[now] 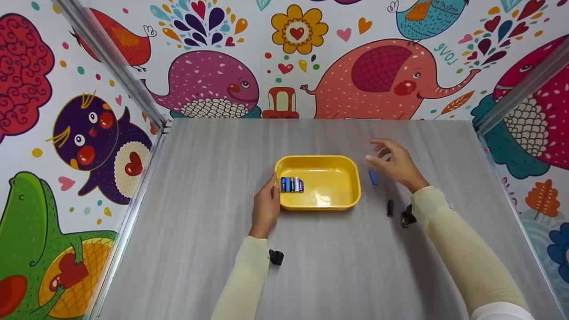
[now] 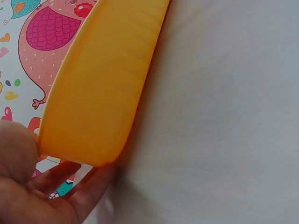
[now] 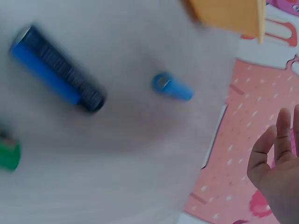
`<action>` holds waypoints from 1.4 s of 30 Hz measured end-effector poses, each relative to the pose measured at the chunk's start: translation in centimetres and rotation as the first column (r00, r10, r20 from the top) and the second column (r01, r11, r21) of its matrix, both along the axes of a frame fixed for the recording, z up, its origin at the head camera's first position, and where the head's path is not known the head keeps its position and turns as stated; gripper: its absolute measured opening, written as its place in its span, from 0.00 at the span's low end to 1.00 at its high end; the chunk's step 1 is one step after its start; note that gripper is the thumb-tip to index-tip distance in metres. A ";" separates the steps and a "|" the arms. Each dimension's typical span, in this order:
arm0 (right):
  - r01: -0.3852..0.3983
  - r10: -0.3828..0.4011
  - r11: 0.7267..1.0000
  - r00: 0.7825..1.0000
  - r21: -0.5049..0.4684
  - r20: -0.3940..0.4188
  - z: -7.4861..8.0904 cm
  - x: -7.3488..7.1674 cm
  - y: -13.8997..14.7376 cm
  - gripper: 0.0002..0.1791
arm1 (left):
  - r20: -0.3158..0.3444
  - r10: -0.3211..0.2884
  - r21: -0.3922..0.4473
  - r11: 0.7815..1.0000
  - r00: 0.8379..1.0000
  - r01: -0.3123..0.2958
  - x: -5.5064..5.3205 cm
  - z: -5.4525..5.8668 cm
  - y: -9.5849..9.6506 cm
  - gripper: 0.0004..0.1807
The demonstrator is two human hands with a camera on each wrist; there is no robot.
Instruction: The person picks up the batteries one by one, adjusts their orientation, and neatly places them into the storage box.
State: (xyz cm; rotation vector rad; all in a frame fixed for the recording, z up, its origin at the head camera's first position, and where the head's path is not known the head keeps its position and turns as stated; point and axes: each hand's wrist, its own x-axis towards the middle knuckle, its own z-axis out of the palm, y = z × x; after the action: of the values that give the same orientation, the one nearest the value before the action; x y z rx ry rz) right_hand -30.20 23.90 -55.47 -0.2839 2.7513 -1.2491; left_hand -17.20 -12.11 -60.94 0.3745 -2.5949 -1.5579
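Note:
A yellow tray [image 1: 320,208] stands in the middle of the table, with several batteries [image 1: 292,185] side by side at its left end. My left hand [image 1: 267,204] grips that end; in the left wrist view its fingers [image 2: 91,191] lie against the tray's outer wall [image 2: 98,88], with the thumb side by the rim. To the right of the tray, my right hand [image 1: 395,163] is raised with its fingers loosely bent and holds nothing. Just below its fingertips lies a blue battery [image 1: 373,178]. A dark battery [image 1: 390,208] rests nearer the body.
Another battery [image 1: 405,220] lies beside the right wrist's black camera [image 1: 410,214]. At the left edge of the right wrist view a green battery end [image 3: 9,156] shows. A patterned wall [image 1: 293,66] borders the grey table [image 1: 209,178] at the back and sides.

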 end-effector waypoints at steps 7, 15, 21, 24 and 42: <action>-0.058 0.052 0.995 0.995 0.082 0.080 -1.4 -0.6 1.9 0.45 | 0.008 -0.004 0.001 1.000 1.000 0.004 0.0 0.1 -0.1 0.27; -0.142 0.124 0.979 0.984 0.145 0.126 -3.1 -0.6 3.0 0.37 | 0.006 -0.004 0.001 1.000 1.000 0.004 -0.1 -0.1 -0.1 0.27; -0.199 0.173 0.965 0.972 0.170 0.157 -4.2 -0.7 3.7 0.38 | -0.014 -0.008 -0.007 1.000 1.000 0.008 0.0 -0.1 -0.1 0.27; -0.208 0.176 0.962 0.968 0.177 0.179 -4.6 -0.6 4.0 0.38 | -0.020 -0.009 -0.007 1.000 1.000 0.009 0.0 -0.1 -0.1 0.27; -0.209 0.152 0.949 0.959 0.235 0.238 -5.7 -0.5 3.8 0.37 | -0.007 -0.014 -0.004 1.000 1.000 0.014 0.1 0.0 -0.2 0.27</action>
State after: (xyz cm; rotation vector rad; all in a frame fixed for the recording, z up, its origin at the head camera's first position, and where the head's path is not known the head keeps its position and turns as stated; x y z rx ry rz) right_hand -30.68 27.70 -61.20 -0.3434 2.5902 -0.8131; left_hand -17.15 -12.30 -60.93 0.3507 -2.6002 -1.5555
